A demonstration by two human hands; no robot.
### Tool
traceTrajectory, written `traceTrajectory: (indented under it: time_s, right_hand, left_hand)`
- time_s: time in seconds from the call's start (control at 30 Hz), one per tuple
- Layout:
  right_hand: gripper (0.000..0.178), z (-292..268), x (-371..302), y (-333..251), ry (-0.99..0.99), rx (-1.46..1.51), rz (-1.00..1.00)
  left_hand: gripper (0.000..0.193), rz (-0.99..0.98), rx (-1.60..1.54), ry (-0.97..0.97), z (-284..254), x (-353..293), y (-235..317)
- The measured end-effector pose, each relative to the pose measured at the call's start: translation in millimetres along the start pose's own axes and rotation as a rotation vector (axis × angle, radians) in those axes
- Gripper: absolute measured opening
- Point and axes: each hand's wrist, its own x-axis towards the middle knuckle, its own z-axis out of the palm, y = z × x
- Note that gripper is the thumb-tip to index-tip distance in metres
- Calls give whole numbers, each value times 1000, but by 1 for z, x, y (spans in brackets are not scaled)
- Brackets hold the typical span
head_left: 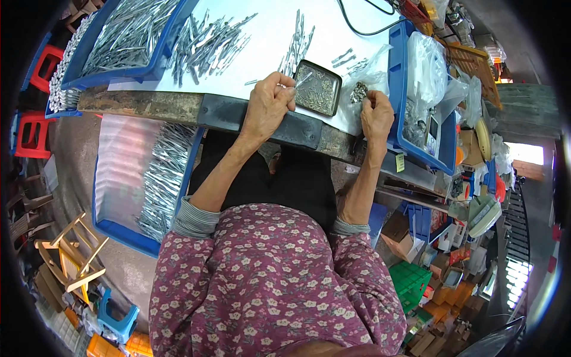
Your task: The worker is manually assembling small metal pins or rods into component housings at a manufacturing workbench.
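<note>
My left hand (267, 107) is over the table's near edge, thumb and fingers pinched on a slim silvery metal strip (304, 79). The strip's end reaches over a dark, rounded rectangular tray (338, 95) holding many tiny pin-like metal pieces (316, 89). To the right, my right hand (377, 116) has its fingertips closed beside a small heap of metal parts (358, 92) lying on clear plastic. What those fingertips hold, if anything, is too small to make out. Beyond the tray lies a loose pile of slim metal strips (297, 44), with a few shorter pieces (343, 58) to its right.
A larger pile of metal strips (208, 47) and a full blue bin (140, 72) are at the left. On the right stands a blue bin (437, 160) with plastic bags. Below the table edge, another blue bin (128, 238) holds more strips. A black cable (363, 31) crosses the far side.
</note>
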Motion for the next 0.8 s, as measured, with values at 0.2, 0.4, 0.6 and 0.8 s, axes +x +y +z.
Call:
traceTrajectory:
  time_s: [0.2, 0.4, 0.6, 0.8]
  right_hand:
    - [15, 5, 4, -9, -64, -172, -147]
    - [10, 12, 11, -8, -91, -306, -139]
    - [10, 16, 14, -3, -143, -302, -164]
    - [13, 17, 10, -4, -48, -262, -186]
  left_hand:
    - [14, 31, 32, 14, 0, -3, 6]
    - [14, 58, 20, -22, -1, -3, 6]
    - [13, 50, -89, -35, -5, -4, 7]
    - [12, -4, -188, -44, -6, -6, 16]
